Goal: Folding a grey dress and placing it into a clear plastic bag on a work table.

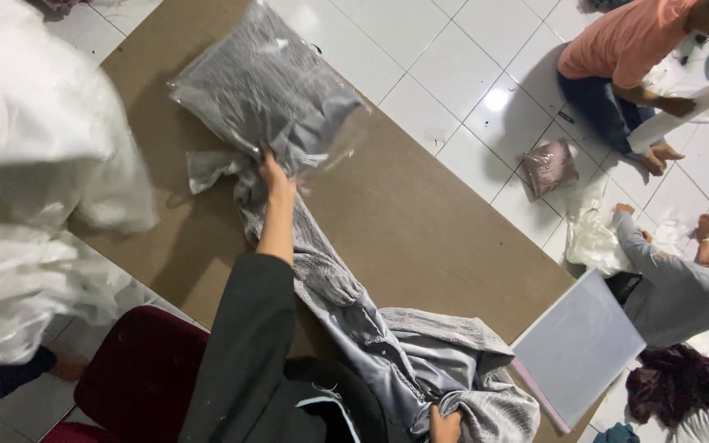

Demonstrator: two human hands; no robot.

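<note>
Grey cloth (pixel 354 320) runs from left hand (pixel 275 176) at 11 o'clock to right hand (pixel 445 427) at 5 o'clock. Left pinches cloth beside the bagged grey garment (pixel 264 86); right is fisted in it.

one head-worn camera looks steeply down, close over the table (pixel 420 230) and tiled floor (pixel 453 66).

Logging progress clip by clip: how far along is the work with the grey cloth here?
Done: one grey cloth sits sealed in a clear bag on the brown table. In hand: the left hand touches that bag's lower edge, and the right hand grips a loose grey cloth. Left: that cloth trails unfolded and unbagged.
</note>
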